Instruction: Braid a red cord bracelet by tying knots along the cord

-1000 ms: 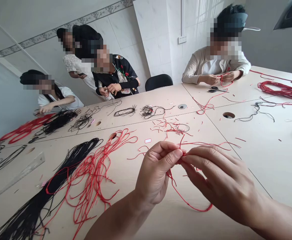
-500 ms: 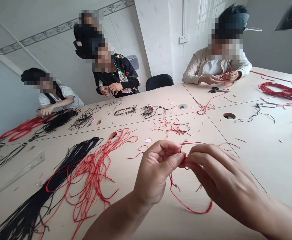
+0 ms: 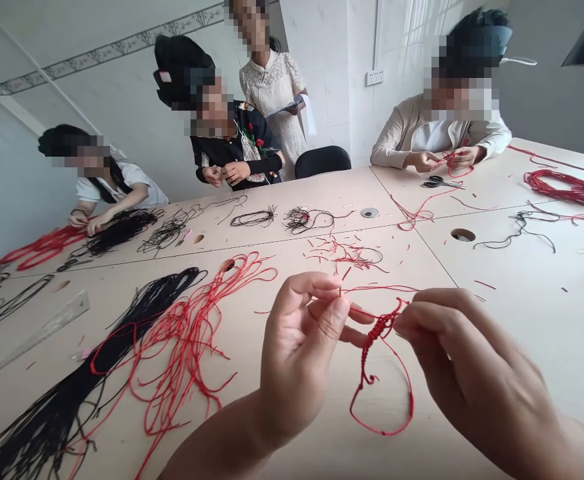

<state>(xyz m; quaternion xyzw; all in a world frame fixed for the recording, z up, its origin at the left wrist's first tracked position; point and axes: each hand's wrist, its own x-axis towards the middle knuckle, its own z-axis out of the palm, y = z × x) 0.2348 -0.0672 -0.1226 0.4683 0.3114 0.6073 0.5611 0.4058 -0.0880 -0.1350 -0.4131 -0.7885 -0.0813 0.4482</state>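
Between my hands hangs a red braided cord bracelet (image 3: 381,327), its knotted part at the top and its loop dangling over the table. My left hand (image 3: 305,347) pinches a thin red cord end between thumb and forefinger, and that cord runs across to the knots. With thumb and fingertips together, my right hand (image 3: 467,360) grips the bracelet at the upper right end of the knots; its fingertips are partly hidden. Beyond my hands lie short red cord scraps (image 3: 345,252) on the table.
Left of my hands spread a red cord bundle (image 3: 182,333) and a black cord bundle (image 3: 122,347), near a clear ruler (image 3: 37,337). Three people sit across the table (image 3: 497,320), handling cords; another person (image 3: 275,93) stands behind. Scissors (image 3: 439,181) lie at the far side.
My hands have moved apart, drawing the thin cord out between them, and the knotted part of the bracelet now shows. The standing person has come into fuller view.
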